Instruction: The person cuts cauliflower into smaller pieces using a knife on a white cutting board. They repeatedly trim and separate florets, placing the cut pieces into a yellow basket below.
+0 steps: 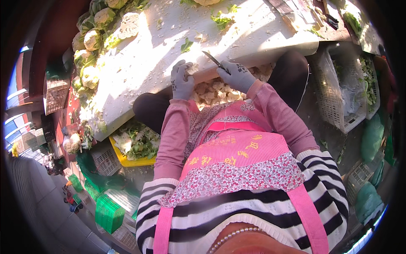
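Note:
My left hand (pixel 183 79), in a grey work glove, grips a piece of cauliflower (pixel 192 69) over the near edge of the white work surface (pixel 152 73). To its right, my right hand (pixel 234 74), gloved alike, is closed around the handle of a knife (pixel 213 59); the blade points up and left and stands apart from the piece. Below both hands, many cut cauliflower florets (pixel 215 92) lie between my knees, in front of the pink apron. Whole cauliflower heads (pixel 92 39) with leaves are piled along the surface's left side. A loose green leaf (pixel 186 45) lies beyond my left hand.
A yellow crate (pixel 128 163) of leaf trimmings stands below the surface at left. White plastic crates (pixel 330 104) with a clear bag and trimmings stand at right. Green crates (pixel 109 214) are at lower left. Knife-like tools (pixel 287 20) lie at the upper right. Distant people (pixel 72 201) appear at far left.

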A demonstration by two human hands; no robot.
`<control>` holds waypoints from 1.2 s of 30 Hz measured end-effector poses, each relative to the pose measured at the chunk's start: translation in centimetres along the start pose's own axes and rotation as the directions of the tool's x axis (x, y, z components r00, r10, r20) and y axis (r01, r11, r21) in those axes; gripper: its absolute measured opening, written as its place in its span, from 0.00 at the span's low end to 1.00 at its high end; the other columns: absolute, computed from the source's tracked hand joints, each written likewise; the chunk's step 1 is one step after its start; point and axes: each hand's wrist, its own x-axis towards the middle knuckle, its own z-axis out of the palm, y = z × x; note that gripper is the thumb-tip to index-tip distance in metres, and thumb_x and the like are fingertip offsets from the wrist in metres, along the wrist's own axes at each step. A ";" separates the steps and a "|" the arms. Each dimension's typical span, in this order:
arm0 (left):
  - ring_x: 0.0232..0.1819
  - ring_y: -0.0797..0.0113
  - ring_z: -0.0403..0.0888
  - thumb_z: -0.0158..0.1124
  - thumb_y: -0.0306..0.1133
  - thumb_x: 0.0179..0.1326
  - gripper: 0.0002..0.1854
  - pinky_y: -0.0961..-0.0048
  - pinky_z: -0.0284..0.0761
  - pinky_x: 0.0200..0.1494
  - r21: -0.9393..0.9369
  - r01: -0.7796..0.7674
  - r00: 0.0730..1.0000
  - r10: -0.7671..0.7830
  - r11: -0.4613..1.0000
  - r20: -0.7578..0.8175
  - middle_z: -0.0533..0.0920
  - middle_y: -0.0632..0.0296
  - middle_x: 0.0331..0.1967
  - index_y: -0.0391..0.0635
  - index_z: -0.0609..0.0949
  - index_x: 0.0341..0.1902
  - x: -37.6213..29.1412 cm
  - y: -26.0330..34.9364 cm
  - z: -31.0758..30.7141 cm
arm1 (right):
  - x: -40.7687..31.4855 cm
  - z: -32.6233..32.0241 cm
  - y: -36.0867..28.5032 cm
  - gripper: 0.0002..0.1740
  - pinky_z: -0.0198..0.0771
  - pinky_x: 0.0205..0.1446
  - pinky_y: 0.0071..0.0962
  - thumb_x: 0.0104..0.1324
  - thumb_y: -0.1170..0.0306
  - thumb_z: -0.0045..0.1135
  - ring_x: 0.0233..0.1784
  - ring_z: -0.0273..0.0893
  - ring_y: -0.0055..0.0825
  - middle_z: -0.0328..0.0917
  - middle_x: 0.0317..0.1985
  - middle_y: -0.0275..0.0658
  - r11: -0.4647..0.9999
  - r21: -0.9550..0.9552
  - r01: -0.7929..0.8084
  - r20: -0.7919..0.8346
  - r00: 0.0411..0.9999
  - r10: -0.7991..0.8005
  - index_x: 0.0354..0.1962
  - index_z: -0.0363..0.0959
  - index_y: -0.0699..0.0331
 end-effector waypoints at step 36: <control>0.57 0.47 0.72 0.72 0.55 0.52 0.36 0.56 0.70 0.60 0.360 0.126 0.990 -0.141 0.924 0.017 0.72 0.47 0.58 0.52 0.76 0.63 2.6 2.5 2.5 | -3.0 -2.6 3.1 0.19 0.73 0.38 0.37 0.69 0.57 0.48 0.30 0.80 0.40 0.80 0.28 0.46 0.946 0.012 -0.323 0.257 0.916 0.309 0.42 0.75 0.66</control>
